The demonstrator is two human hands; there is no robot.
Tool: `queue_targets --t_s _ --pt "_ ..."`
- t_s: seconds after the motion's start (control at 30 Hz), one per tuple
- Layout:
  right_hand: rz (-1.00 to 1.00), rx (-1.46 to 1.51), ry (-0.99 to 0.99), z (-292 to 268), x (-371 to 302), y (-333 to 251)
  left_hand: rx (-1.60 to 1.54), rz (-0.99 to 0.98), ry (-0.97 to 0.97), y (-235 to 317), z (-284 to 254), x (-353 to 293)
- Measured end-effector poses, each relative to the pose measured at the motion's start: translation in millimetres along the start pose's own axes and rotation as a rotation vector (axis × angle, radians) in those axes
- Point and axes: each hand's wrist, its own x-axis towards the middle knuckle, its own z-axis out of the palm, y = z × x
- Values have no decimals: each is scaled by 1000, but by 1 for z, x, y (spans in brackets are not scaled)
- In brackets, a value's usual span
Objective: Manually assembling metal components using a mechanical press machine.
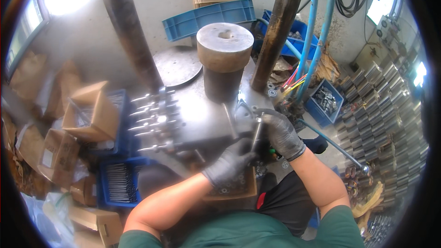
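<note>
Both of my hands wear dark grey gloves and meet at the near edge of a steel work table (197, 115). A shiny metal tube (257, 136) stands at a slant between them. My right hand (281, 133) is closed around its upper end. Around the lower end, the fingers of my left hand (232, 161) are closed. A thin metal rod (230, 120) lies just left of the tube, beside blue-handled pliers (241, 105). Several metal pieces with thin rods through them (156, 117) stand in rows on the table's left side; they look blurred.
A thick steel ram (223, 82) rises mid-table between two dark pillars (131, 32) (281, 27). Below my hands is a carton (234, 196) of small parts. Blue bins (120, 202) (325, 118) flank the table. Cylinders are stacked (386, 110) at right; open cartons (92, 117) stand left.
</note>
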Motion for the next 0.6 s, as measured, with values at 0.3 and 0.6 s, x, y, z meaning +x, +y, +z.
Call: queue_targets --t_s 0.3,0.6 --pt "-22 -220 -13 7 -8 -8 0 100 -7 -8 -3 0" --pt "-17 -102 -19 16 -16 18 -140 194 87 -3 -4 -1"
